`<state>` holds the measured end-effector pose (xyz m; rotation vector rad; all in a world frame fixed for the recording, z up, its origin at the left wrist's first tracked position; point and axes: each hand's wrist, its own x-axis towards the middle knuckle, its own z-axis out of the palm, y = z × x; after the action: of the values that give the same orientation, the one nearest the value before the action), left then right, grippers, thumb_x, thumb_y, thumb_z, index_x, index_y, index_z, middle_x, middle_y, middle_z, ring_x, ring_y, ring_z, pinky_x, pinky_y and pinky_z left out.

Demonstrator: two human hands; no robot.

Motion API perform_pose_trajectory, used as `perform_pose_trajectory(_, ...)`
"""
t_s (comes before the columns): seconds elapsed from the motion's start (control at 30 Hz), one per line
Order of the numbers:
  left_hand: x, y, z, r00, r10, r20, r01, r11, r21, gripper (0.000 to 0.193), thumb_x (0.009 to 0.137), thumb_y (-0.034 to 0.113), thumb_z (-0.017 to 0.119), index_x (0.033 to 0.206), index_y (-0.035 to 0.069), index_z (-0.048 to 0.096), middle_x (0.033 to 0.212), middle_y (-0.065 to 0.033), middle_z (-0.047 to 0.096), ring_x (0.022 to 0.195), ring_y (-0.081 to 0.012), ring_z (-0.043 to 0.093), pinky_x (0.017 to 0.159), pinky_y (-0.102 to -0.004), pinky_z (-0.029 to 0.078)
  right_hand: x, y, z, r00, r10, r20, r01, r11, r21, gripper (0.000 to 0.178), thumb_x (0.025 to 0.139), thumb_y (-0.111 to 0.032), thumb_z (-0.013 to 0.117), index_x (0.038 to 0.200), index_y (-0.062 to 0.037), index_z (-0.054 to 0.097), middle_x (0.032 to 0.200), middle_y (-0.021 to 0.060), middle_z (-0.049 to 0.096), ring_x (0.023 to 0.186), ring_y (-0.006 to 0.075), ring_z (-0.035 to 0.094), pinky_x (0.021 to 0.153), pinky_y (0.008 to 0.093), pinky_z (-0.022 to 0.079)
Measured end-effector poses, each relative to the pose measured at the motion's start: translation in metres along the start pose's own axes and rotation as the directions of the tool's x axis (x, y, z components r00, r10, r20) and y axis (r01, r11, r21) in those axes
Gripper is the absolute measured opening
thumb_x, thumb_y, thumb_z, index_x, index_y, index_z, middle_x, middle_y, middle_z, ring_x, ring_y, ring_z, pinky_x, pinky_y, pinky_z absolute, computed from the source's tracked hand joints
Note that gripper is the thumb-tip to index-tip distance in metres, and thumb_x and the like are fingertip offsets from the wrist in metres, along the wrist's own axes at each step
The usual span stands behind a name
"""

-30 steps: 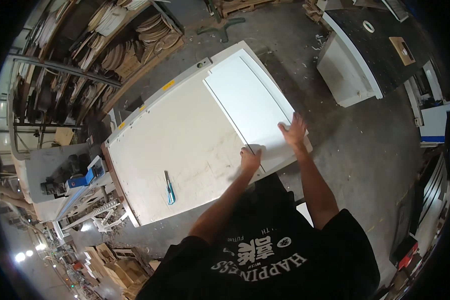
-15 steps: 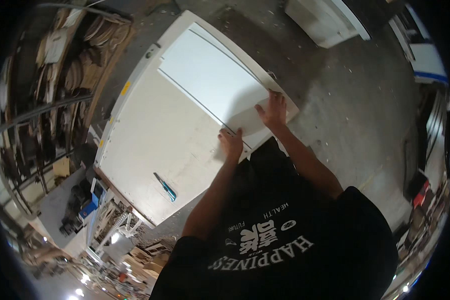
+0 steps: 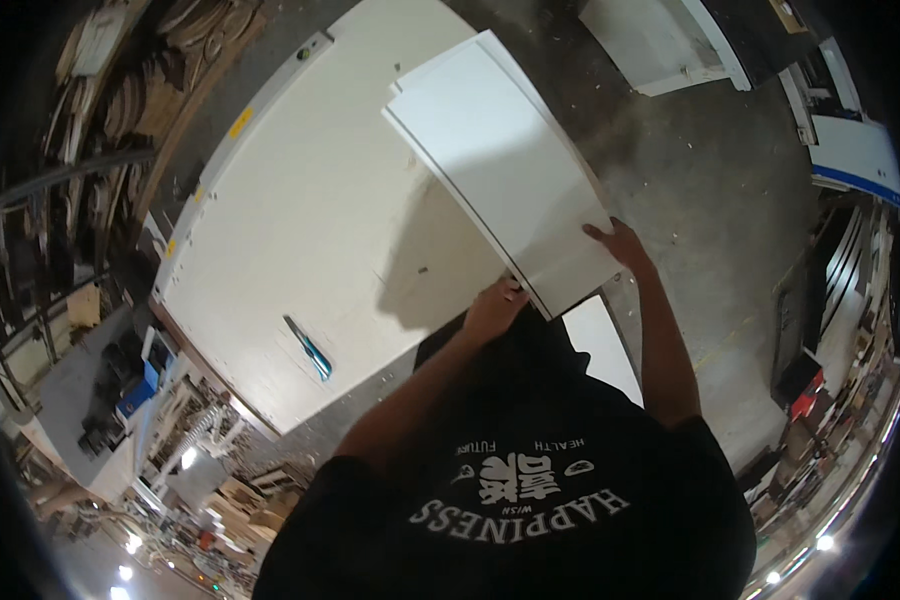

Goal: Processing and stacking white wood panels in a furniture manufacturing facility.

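Observation:
A long white panel (image 3: 490, 150) with grooved long edges is raised and tilted above the right part of the pale worktable (image 3: 290, 220). At its near left edge my left hand (image 3: 495, 310) is closed with the fingers curled around the edge. My right hand (image 3: 625, 247) grips the right edge, thumb on top and fingers hidden below. A teal utility knife (image 3: 310, 350) lies on the near left part of the table, apart from both hands.
Close to my body on the right is another white panel (image 3: 600, 345), partly hidden. A pale cabinet-like box (image 3: 650, 45) stands on the floor at the far right. Racks of curved wooden offcuts (image 3: 135, 90) line the left. A small dark bit (image 3: 423, 269) lies on the tabletop.
The white panel has come up off the tabletop and nearer to me, casting a shadow to its left. Both hands have moved to its edges and closed on them.

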<state>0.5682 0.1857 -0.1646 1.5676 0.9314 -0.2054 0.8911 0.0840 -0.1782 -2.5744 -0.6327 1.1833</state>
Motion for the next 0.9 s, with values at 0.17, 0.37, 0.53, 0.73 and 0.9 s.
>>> perform_pose_trajectory(0.17,-0.014,-0.013,-0.057,0.99,0.036,-0.139,-0.027,0.998,0.06,0.039,0.101,0.031,0.067,0.125,0.001,0.065,0.107,-0.0161,0.076,0.101,-0.0298,0.074,0.087,-0.0414,0.056,-0.018,-0.015,-0.019,0.971,-0.235,0.043,0.227,0.965,0.133,0.067,0.086,-0.056,0.08,0.123,-0.0004,0.071,0.107,0.0189,0.077,0.097,0.0284,0.075,0.085,0.0413,0.057)
perform_pose_trajectory(0.37,-0.025,-0.089,-0.128,0.9,-0.033,-0.435,-0.096,0.958,-0.271,0.05,0.1,0.031,0.07,0.135,0.0,0.057,0.102,-0.0136,0.075,0.095,-0.023,0.072,0.086,-0.0367,0.056,-0.073,-0.094,-0.082,0.908,-0.339,-0.247,0.231,0.896,-0.38,0.057,0.076,-0.054,0.087,0.093,-0.0028,0.07,0.088,0.0185,0.074,0.083,0.0408,0.072,0.075,0.0495,0.056)
perform_pose_trajectory(0.53,-0.055,-0.063,-0.176,0.802,-0.166,-0.574,-0.008,0.958,-0.287,0.092,0.089,0.041,0.081,0.154,-0.006,0.035,0.133,-0.0243,0.063,0.119,-0.0327,0.067,0.099,-0.0412,0.055,-0.087,-0.113,-0.118,0.692,-0.698,-0.185,0.399,0.583,-0.707,0.054,0.072,-0.053,0.089,0.078,-0.0068,0.06,0.078,0.0119,0.068,0.075,0.0361,0.068,0.07,0.0468,0.054)
perform_pose_trajectory(0.73,-0.063,-0.019,-0.225,0.48,0.226,-0.848,-0.261,0.959,0.108,0.116,0.07,0.035,0.096,0.157,-0.003,0.029,0.153,-0.0257,0.043,0.143,-0.0396,0.043,0.118,-0.0425,0.039,-0.075,-0.157,-0.124,0.23,-0.972,0.053,0.632,0.108,-0.767,0.054,0.07,-0.051,0.089,0.07,-0.0079,0.057,0.068,0.009,0.059,0.067,0.0326,0.062,0.064,0.0444,0.05)
perform_pose_trajectory(0.9,-0.076,-0.05,-0.25,0.535,0.025,-0.844,-0.307,0.937,-0.167,0.075,0.07,0.036,0.096,0.126,0.0,0.062,0.113,-0.0185,0.073,0.107,-0.0313,0.068,0.094,-0.0415,0.053,-0.056,-0.176,-0.106,0.246,-0.96,0.13,0.68,0.075,-0.73,0.054,0.07,-0.048,0.091,0.071,-0.0059,0.058,0.07,0.0107,0.061,0.07,0.0353,0.062,0.066,0.0454,0.05)
